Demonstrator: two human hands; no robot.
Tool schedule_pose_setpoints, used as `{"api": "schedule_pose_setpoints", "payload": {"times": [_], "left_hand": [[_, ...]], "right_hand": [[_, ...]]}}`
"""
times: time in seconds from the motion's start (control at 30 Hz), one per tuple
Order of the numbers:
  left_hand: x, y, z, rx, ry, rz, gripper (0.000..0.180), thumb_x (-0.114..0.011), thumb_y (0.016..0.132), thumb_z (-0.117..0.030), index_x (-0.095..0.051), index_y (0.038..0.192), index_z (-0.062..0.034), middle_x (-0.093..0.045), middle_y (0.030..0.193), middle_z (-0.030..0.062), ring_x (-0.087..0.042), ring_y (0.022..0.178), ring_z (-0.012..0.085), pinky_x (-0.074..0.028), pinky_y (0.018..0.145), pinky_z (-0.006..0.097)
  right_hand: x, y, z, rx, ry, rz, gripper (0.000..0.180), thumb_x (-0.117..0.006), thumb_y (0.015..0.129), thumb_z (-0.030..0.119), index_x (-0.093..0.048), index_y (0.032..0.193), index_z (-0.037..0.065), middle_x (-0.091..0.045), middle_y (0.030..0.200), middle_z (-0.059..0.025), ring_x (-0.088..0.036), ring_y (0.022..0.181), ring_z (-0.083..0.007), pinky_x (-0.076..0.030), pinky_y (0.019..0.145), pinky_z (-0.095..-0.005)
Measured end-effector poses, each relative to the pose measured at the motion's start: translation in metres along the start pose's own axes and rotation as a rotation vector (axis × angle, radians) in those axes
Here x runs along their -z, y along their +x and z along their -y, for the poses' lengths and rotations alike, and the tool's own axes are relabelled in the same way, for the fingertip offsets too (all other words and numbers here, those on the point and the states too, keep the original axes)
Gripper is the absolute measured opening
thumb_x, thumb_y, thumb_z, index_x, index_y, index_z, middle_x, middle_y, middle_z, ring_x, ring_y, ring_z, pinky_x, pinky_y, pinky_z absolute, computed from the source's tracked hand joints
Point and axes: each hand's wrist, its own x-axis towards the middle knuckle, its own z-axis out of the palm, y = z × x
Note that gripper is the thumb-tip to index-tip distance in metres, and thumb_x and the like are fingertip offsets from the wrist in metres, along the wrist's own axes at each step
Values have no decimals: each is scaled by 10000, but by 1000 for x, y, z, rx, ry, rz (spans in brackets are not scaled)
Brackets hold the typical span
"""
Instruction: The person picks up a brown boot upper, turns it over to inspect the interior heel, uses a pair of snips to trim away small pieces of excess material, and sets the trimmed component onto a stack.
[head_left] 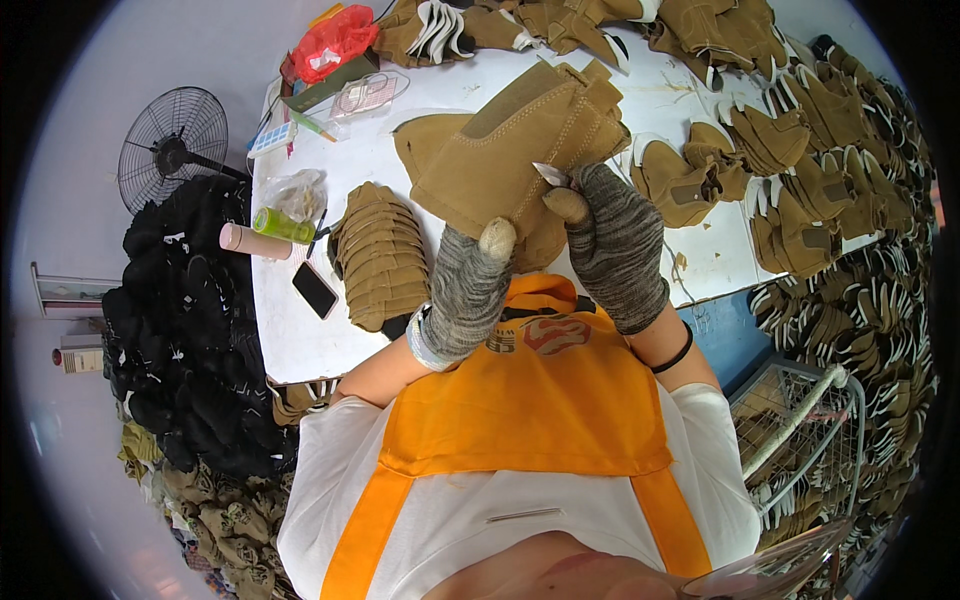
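Note:
Over the white table (690, 260) I hold up a tan suede boot upper (475, 170) with pale stitching along its seams. My left hand (462, 300), in a grey knit glove with the thumb tip covered in something pale, grips its lower edge. My right hand (622, 250), gloved the same way, is closed on a small pointed metal blade (549, 175); the glove hides its handle, so its kind does not show. That tip lies against the upper near the stitched seam. Left of my left hand rests a stack of tan uppers (380, 260).
Left on the table are a black phone (315, 290), a pink bottle (255, 242), a green bottle (284, 225) and a red plastic bag (335, 42). More boot uppers (675, 185) line the right. A fan (173, 150), a black pile (190, 300) and a wire cart (800, 430) stand around.

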Motion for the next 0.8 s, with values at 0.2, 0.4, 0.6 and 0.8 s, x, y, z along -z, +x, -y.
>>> {"api": "schedule_pose_setpoints", "payload": {"times": [0.2,0.4,0.6,0.8], "left_hand": [[-3,7,-8,-26,-15,24,775,-588,867,-550,-372,1346,19,-500,1257,135,-516,1155,220,-443,964,336],[-3,4,-5,-35,-10,-11,680,-603,886,-476,-406,1323,6,-517,1243,118,-521,1135,208,-436,960,334],[18,8,0,-60,-63,-69,594,-686,852,-226,-407,1347,-54,-485,1300,73,-459,1219,209,-351,1058,363],[30,12,-6,-97,-158,-125,586,-703,804,-101,-432,1321,-54,-504,1280,82,-469,1210,213,-355,1064,362]], "right_hand": [[-6,-4,4,-111,282,-95,300,-587,921,337,-593,949,39,-644,788,-125,-646,697,-290,-514,611,-348],[-6,-3,-2,-77,185,-50,326,-563,936,363,-586,948,38,-615,732,-106,-620,642,-250,-497,606,-327],[-11,-27,-60,-403,648,-420,266,-528,967,292,-579,1046,42,-593,875,-31,-516,710,-107,-438,609,-244],[-50,-142,-240,-785,-177,184,367,-547,917,295,-520,1115,-12,-599,1056,-254,-578,965,-415,-464,816,-437]]}}
